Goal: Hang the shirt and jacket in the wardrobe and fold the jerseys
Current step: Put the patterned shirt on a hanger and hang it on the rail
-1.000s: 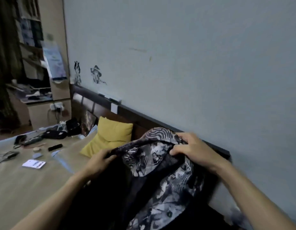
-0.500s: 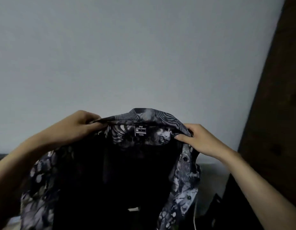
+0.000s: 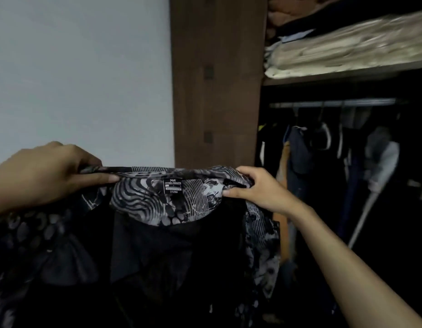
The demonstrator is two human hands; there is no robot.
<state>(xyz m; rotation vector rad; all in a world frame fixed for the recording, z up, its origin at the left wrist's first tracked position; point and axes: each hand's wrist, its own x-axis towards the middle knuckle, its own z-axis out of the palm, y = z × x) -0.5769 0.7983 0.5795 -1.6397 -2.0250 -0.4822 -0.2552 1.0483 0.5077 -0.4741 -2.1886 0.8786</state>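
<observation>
Both hands hold the patterned shirt (image 3: 172,200) up by its collar, stretched flat, just left of the open wardrobe (image 3: 217,79). The left hand (image 3: 43,176) pinches the collar's left end, fingers closed on the cloth; the right hand (image 3: 257,190) grips the right end, fingers curled tight around it. A small label (image 3: 173,185) shows inside the collar. The shirt's dark body hangs below. Inside the wardrobe, clothes (image 3: 323,147) hang from a rail (image 3: 333,103), and folded bedding (image 3: 347,50) lies on the shelf (image 3: 342,73) above it.
</observation>
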